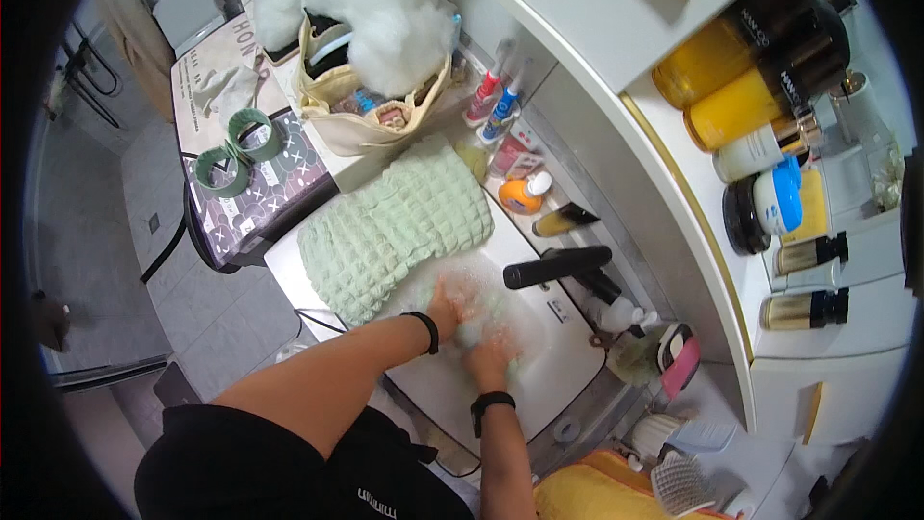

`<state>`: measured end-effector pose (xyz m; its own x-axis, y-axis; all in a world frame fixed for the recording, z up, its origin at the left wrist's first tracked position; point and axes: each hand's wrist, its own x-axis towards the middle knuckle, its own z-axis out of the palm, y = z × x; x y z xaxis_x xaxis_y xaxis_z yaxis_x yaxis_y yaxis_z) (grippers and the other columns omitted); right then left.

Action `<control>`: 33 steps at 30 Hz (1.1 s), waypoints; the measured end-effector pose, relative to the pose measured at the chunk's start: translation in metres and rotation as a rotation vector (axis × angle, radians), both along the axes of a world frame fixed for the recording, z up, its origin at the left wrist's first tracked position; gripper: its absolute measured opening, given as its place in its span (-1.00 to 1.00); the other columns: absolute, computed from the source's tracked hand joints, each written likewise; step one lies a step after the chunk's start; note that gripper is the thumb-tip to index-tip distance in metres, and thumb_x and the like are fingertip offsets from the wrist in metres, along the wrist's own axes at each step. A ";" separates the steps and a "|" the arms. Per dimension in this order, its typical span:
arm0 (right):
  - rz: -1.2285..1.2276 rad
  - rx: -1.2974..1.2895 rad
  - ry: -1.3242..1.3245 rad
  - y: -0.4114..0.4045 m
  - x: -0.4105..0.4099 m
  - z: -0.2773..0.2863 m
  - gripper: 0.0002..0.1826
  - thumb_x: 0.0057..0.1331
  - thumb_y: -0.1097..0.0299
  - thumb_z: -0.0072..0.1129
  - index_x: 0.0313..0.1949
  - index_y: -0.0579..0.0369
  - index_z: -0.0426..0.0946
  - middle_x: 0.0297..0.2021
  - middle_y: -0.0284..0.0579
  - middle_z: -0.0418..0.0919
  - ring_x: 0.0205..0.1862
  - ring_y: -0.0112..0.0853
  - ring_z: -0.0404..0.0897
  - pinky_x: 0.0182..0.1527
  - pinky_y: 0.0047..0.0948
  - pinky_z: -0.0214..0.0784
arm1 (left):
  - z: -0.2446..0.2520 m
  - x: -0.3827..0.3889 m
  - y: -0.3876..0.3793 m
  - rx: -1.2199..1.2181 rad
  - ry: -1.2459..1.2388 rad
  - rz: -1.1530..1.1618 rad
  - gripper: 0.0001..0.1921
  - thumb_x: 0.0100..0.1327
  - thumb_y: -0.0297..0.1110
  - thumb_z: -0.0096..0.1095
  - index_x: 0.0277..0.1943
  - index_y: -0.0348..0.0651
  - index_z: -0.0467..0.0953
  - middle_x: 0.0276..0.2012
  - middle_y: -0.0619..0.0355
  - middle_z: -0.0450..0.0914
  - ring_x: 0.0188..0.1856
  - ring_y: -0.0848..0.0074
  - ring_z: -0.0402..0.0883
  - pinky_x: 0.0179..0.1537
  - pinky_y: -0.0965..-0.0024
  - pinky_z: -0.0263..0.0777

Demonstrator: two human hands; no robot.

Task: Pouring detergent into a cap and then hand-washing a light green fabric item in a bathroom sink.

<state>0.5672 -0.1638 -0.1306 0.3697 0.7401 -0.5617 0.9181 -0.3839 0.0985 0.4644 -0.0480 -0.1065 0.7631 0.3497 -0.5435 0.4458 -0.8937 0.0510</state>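
Both hands are down in foamy water in a white washbasin [556,368]. My left hand [446,309], with a black band at the wrist, is near the draped towel; its fingers blur into the suds. Close beside it, my right hand [487,361] is also partly under foam, with a black watch or band above it. Patches of pale green cloth [493,301] show in the water around the fingers. Whether either hand grips that cloth is hidden by foam and blur. A pale green puckered towel [397,224] lies over the basin's left side, and a black faucet [556,267] juts over the water.
Toothbrushes in red and blue holders [498,105], an orange pump bottle [523,195] and a yellow tube [563,219] line the back ledge. Left stand a cream pouch [361,130], white fluffy stuffing [361,0] and green wristbands [238,152]. A shelf of bottles [722,115] overhangs the right.
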 end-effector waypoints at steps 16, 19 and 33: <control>-0.628 0.625 0.521 -0.006 0.020 0.019 -0.64 -0.04 0.56 0.04 -0.17 0.10 0.42 -0.26 -0.07 0.49 -0.18 -0.31 0.46 -0.16 -0.36 0.34 | -0.053 0.012 0.010 -0.550 -0.318 0.497 -0.59 -0.01 -0.22 0.10 -0.07 -0.18 0.44 -0.17 -0.14 0.49 -0.18 0.13 0.49 -0.16 0.27 0.38; -0.770 0.852 1.010 -0.002 0.010 0.052 -0.71 -0.06 0.64 -0.03 -0.27 0.14 0.40 -0.33 -0.19 0.45 -0.32 -0.43 0.45 -0.22 -0.53 0.31 | -0.033 -0.006 0.024 -1.401 -0.514 0.805 -0.59 0.00 -0.03 0.09 -0.20 -0.17 0.52 -0.31 0.02 0.55 -0.35 0.24 0.52 -0.26 0.30 0.42; -0.037 1.252 0.245 0.036 -0.057 0.136 -0.52 -0.11 0.50 0.14 -0.12 0.14 0.30 -0.10 0.02 0.34 -0.09 -0.21 0.37 0.02 -0.26 0.19 | 0.072 0.007 0.013 -2.264 -0.620 1.383 -0.34 0.04 0.37 -0.08 -0.13 -0.11 0.44 -0.13 0.11 0.49 -0.12 0.39 0.45 -0.08 0.28 0.35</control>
